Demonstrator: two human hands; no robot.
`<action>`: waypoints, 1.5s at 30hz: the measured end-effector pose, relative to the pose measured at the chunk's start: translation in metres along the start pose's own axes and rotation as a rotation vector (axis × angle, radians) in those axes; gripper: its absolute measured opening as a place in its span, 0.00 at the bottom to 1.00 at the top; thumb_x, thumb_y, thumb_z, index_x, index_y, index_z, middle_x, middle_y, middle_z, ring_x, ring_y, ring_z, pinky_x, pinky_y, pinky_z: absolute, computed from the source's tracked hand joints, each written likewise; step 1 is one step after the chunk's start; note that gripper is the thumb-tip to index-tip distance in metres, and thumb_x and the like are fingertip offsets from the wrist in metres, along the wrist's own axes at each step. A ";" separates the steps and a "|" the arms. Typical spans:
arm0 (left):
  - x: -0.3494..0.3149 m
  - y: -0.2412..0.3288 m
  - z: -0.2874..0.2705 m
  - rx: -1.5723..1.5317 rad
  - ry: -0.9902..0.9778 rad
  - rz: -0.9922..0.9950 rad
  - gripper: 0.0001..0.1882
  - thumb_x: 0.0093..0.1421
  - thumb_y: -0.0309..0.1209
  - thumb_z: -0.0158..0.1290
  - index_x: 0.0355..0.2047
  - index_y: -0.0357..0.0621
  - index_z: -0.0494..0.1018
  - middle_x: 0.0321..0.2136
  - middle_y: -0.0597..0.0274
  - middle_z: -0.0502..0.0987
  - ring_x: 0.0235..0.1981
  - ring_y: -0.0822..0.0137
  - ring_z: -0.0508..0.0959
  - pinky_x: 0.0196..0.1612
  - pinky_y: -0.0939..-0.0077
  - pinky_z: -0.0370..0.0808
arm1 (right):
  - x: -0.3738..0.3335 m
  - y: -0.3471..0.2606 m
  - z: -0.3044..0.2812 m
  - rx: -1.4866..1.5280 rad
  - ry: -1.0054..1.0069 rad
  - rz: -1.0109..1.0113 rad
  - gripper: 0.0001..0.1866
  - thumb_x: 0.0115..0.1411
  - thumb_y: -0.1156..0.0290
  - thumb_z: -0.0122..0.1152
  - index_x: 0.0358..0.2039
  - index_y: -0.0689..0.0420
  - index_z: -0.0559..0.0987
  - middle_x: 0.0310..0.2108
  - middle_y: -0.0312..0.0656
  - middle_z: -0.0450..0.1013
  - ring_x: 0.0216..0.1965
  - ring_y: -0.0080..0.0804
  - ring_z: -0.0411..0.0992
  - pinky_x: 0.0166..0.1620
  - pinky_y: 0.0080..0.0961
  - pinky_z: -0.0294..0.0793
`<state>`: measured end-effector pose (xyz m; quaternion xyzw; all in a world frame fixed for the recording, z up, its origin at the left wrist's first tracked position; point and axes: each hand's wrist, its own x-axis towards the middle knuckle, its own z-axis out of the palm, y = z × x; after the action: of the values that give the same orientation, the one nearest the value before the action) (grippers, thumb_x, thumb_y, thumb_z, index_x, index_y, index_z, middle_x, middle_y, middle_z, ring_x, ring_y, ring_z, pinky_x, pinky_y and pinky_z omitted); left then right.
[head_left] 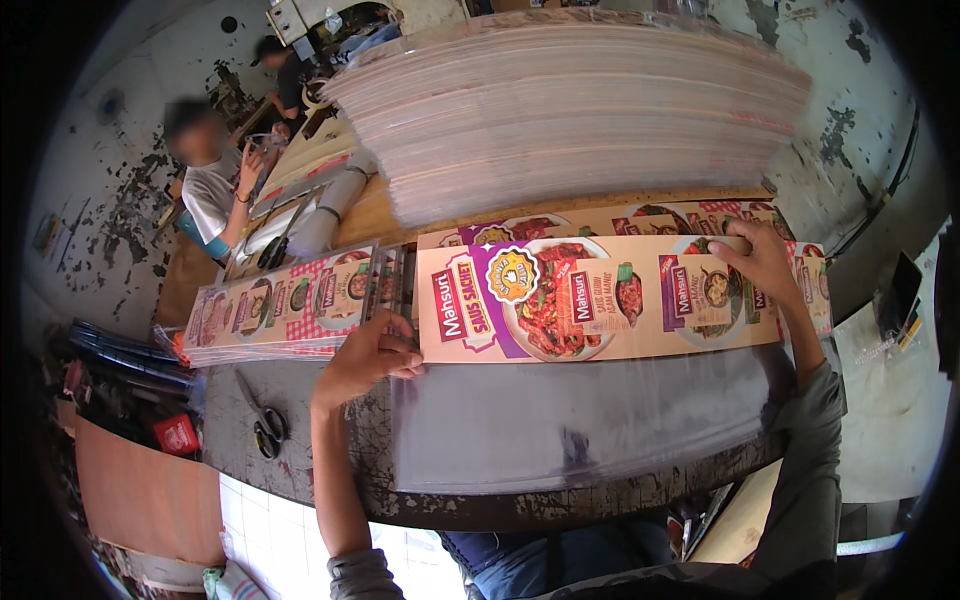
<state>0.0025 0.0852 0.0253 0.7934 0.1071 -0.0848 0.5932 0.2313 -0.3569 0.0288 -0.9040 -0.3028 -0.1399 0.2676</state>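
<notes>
Printed strip over counter by clear plastic sheets, right hand fingers holding its upper right edge, left hand fingers curled narrow at lower-left corner, can't tell if gripping.

Between scissors and left hand is room to pass; the tall stack blocks the far side.
</notes>
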 end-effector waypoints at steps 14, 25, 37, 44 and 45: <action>-0.001 0.003 0.005 0.063 0.004 0.027 0.18 0.57 0.20 0.53 0.46 0.35 0.61 0.28 0.53 0.77 0.32 0.66 0.80 0.32 0.76 0.78 | -0.004 0.008 0.014 -0.087 -0.116 -0.149 0.17 0.54 0.61 0.62 0.21 0.61 0.70 0.16 0.46 0.65 0.20 0.41 0.66 0.26 0.32 0.61; -0.007 0.012 0.023 0.244 0.140 0.169 0.17 0.57 0.18 0.49 0.46 0.35 0.60 0.25 0.54 0.76 0.29 0.68 0.79 0.31 0.76 0.79 | -0.013 -0.018 0.035 0.222 0.043 -0.058 0.12 0.55 0.65 0.60 0.28 0.62 0.74 0.20 0.46 0.71 0.21 0.35 0.71 0.29 0.30 0.68; -0.003 0.008 0.020 0.260 0.162 0.109 0.16 0.55 0.18 0.51 0.44 0.34 0.64 0.26 0.54 0.76 0.29 0.67 0.80 0.32 0.77 0.80 | -0.006 -0.021 0.028 0.148 -0.087 -0.086 0.12 0.55 0.66 0.60 0.29 0.63 0.75 0.20 0.46 0.71 0.20 0.34 0.67 0.27 0.27 0.66; -0.004 0.009 0.013 0.224 0.133 0.132 0.14 0.56 0.17 0.49 0.44 0.34 0.65 0.27 0.54 0.75 0.28 0.67 0.79 0.32 0.77 0.80 | -0.003 -0.026 0.023 0.225 -0.170 -0.067 0.12 0.55 0.65 0.61 0.28 0.62 0.75 0.17 0.43 0.68 0.19 0.27 0.65 0.26 0.24 0.64; -0.001 0.006 0.014 0.204 0.132 0.131 0.14 0.56 0.17 0.48 0.44 0.35 0.65 0.26 0.55 0.75 0.28 0.68 0.79 0.32 0.77 0.80 | -0.002 -0.024 0.022 0.176 -0.189 -0.056 0.12 0.55 0.65 0.61 0.28 0.62 0.75 0.17 0.42 0.67 0.19 0.26 0.64 0.26 0.24 0.64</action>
<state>0.0032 0.0697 0.0272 0.8588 0.0846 -0.0040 0.5052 0.2166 -0.3295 0.0198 -0.8773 -0.3627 -0.0343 0.3124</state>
